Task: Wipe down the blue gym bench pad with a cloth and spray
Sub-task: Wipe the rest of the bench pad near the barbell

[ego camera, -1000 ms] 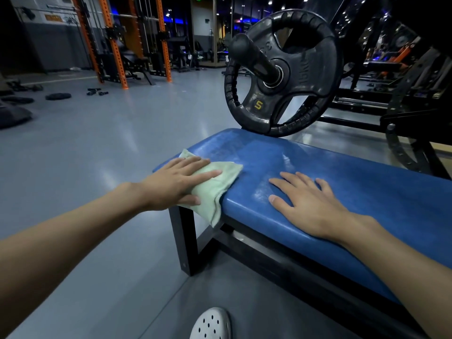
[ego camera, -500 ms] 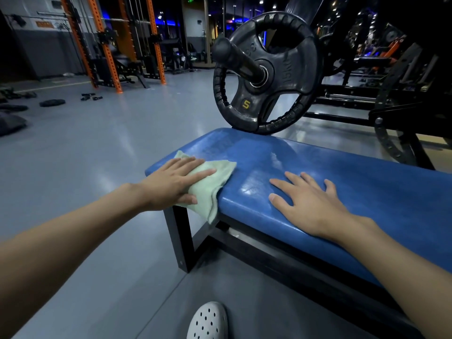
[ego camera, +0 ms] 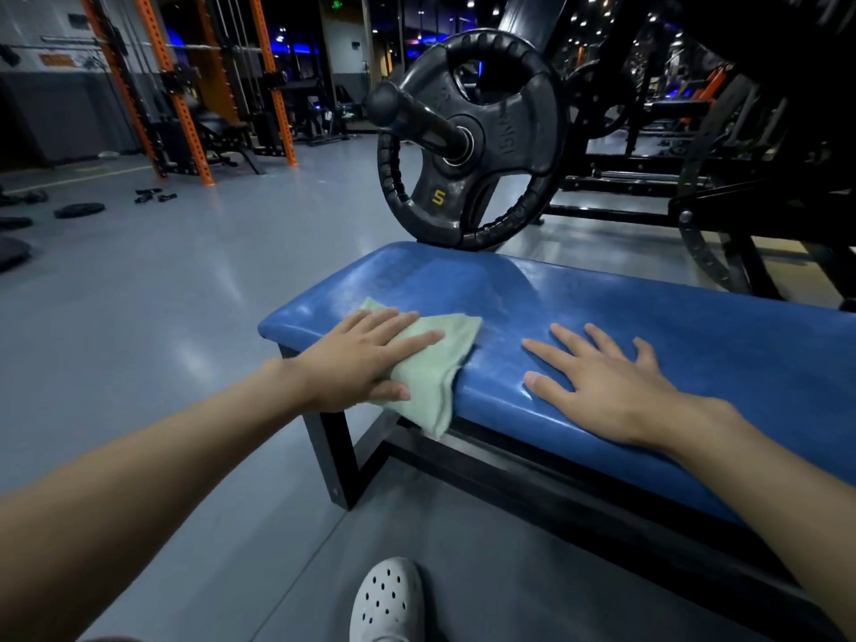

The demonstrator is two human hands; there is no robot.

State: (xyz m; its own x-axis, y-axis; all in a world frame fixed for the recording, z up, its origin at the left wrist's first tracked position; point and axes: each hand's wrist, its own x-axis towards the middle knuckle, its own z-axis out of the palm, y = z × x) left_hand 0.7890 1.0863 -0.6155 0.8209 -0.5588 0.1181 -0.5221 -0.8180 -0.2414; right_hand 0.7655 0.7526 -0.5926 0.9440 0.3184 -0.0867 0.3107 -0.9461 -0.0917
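Wiping seemed barely begun: left hand (ego camera: 356,359), fingers straight, pressed the cloth (ego camera: 433,363) on one end of the pad (ego camera: 695,326), right hand (ego camera: 607,391) flat, the rest likely undone.

We see the blue bench pad (ego camera: 722,345) lying flat and level, long and thickly padded, its vinyl glossy with pale scuffs and a streaky sheen. Our pale green cloth (ego camera: 433,379) lies folded near the pad's left end, mostly flat on top, one corner drooping over the near edge, pressed under the straight fingers of our left hand (ego camera: 359,363).
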